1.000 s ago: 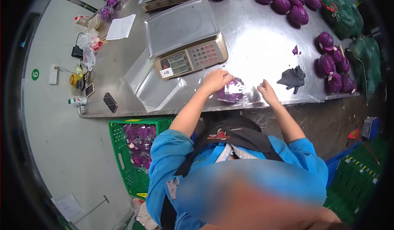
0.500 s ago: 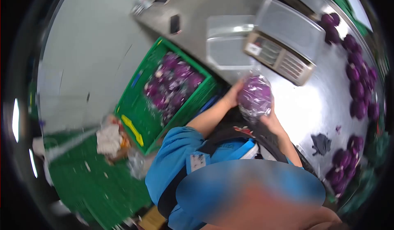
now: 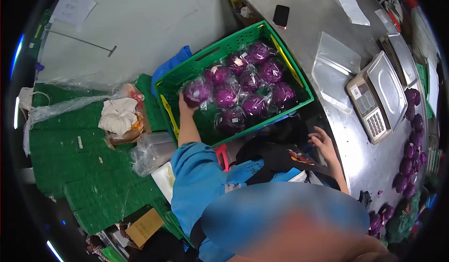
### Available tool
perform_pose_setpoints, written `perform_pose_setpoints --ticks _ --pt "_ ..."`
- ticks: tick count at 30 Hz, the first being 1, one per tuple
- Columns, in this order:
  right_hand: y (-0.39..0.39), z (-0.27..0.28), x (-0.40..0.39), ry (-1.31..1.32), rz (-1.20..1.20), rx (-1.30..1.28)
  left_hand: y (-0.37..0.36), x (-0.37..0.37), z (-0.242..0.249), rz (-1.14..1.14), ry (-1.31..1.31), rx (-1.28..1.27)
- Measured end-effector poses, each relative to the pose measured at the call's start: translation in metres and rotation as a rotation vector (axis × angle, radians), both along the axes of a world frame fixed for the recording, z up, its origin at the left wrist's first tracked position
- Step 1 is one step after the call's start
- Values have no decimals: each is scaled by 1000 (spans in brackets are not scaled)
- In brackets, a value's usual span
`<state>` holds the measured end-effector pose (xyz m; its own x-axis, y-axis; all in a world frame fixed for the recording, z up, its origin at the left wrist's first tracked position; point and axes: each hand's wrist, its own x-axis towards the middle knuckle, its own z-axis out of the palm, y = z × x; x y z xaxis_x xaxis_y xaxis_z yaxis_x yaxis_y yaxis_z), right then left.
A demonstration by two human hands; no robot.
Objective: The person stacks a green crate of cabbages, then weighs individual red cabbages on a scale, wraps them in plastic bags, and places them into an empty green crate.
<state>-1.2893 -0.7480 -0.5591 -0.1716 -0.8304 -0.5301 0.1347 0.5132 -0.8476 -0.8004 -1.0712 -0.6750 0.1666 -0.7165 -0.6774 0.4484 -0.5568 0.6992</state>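
Observation:
At the left end of the green crate (image 3: 213,55), my left hand (image 3: 186,107) grips a plastic-wrapped red cabbage (image 3: 197,92), its fingers partly hidden behind the cabbage. Several more wrapped red cabbages (image 3: 227,96) lie in the crate to the right of it, some with small white labels. My right hand (image 3: 322,142) is empty, fingers apart, near the steel table's edge and in front of my dark apron (image 3: 266,152).
On the steel table (image 3: 336,126) stand a weighing scale (image 3: 374,103) and a clear plastic tray (image 3: 334,65). A phone (image 3: 281,16) lies farther back. Unwrapped red cabbages (image 3: 406,166) line the far right side. A box with white cloth (image 3: 118,117) sits left of the crate.
The wrapped cabbage went from between both hands beside the table to the crate's left end in my left hand. My right hand let go. The view has turned toward the crate.

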Motion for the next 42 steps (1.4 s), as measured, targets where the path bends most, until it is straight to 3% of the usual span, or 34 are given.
perform_pose_setpoints --ticks 1,3,4,7,9,10,11,12,13,15,16,17,18,19,21,23,25,27,28,29,30,31,32,33,34,36,37,39,41,42 --pt "-7 1 6 24 5 -4 -14 13 -7 38 49 32" --pt "-14 1 16 46 4 4 -34 16 -25 91 -214 -236" --pt "-15 0 19 52 12 -12 -43 16 -29 77 -210 -231" --pt "-8 -6 18 92 -16 -12 -61 4 -26 -139 -350 -304" --pt "6 -10 13 126 -97 2 -63 -19 -16 -201 -1042 -400" --pt "12 -12 9 128 -112 -6 -58 -50 8 -101 -1174 -489" --pt "20 -14 6 136 -146 -12 -54 -85 31 -153 -1289 -650" --pt "28 -13 2 161 -169 -19 -41 -134 59 -257 -1283 -815" --pt "32 -11 0 192 -201 -21 -27 -187 77 -356 -1026 -902" --pt "46 -19 -5 217 -267 -33 -2 -282 73 -733 -794 -1205" --pt "53 -17 -8 251 -308 -81 31 -336 98 -955 -705 -1343" --pt "60 -13 -12 285 -330 -130 68 -382 108 -1151 -616 -1311" --pt "69 -12 -17 305 -360 -136 99 -422 105 -1269 -563 -1463" --pt "77 -13 -30 313 -376 -131 119 -463 99 -1490 -577 -1499" --pt "115 -14 -53 342 -486 -144 159 -524 102 -1559 -650 -1735" --pt "154 -26 -85 363 -591 -185 159 -570 80 -1601 -636 -1810" --pt "212 -16 -119 177 -865 -82 156 -600 65 -1798 -1175 -1752" --pt "289 -56 -162 508 -1093 50 157 -617 52 -1792 -1299 -1758" --pt "345 -88 -189 410 -1204 136 155 -628 49 -1834 -1294 -1649" --pt "391 -98 -212 893 -1190 527 150 -634 45 -1876 -1293 -1525" --pt "415 -40 -224 650 -1484 621 149 -635 43 -1867 -1279 -1550" --pt "471 -66 -247 1059 -1593 578 147 -635 42 -1852 -1269 -1567" --pt "540 -92 -278 1554 -1521 642 134 -633 32 -1856 -1286 -1552" --pt "572 -45 -292 1322 -1556 710 121 -632 18 -1803 -1202 -1522" --pt "582 -15 -303 1386 -1622 1005 118 -628 9 -1737 -1121 -1491" --pt "627 -1 -324 1255 -1662 1245 132 -620 14 -1694 -1193 -1474" --pt "651 -23 -335 1169 -1700 1333 135 -620 19 -1664 -1238 -1495" --pt "672 -54 -342 1102 -1522 1080 144 -622 16 -1576 -1269 -1458" --pt "581 -15 -322 1464 -1237 1141 143 -625 8 -1509 -1271 -1428" --pt "552 -23 -312 1593 -1079 1009 143 -626 3 -1441 -1254 -1429"
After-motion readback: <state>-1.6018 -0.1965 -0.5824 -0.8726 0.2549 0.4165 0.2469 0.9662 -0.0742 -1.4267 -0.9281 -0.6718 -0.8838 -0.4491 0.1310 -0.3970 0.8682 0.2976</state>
